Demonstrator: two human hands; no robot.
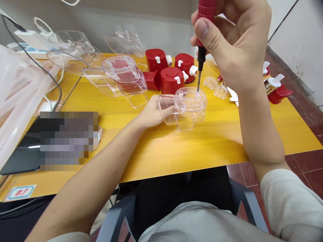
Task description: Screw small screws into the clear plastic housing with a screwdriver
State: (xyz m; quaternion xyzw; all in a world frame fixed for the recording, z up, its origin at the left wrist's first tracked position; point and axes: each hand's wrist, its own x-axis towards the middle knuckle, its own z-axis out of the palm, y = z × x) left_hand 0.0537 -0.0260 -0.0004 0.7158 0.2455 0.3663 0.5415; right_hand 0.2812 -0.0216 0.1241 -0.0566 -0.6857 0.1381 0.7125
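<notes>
A clear plastic housing point(185, 122) with a round top stands on the yellow table in front of me. My left hand point(157, 111) grips it from the left, partly seen through its clear side part. In my right hand point(227, 43) is a screwdriver point(206, 15) with a red handle and black collar, held upright. The tip of its metal shaft is at the right rear of the housing's round top. Whether a screw sits under the tip is too small to tell.
Behind the housing stand several red units point(172, 79) with white spouts. More clear housings point(118, 72) lie back left. Small clear parts point(220, 91) are to the right, red and metal pieces point(279, 92) at the far right. A dark device point(20, 154) and cable point(42, 67) occupy the left.
</notes>
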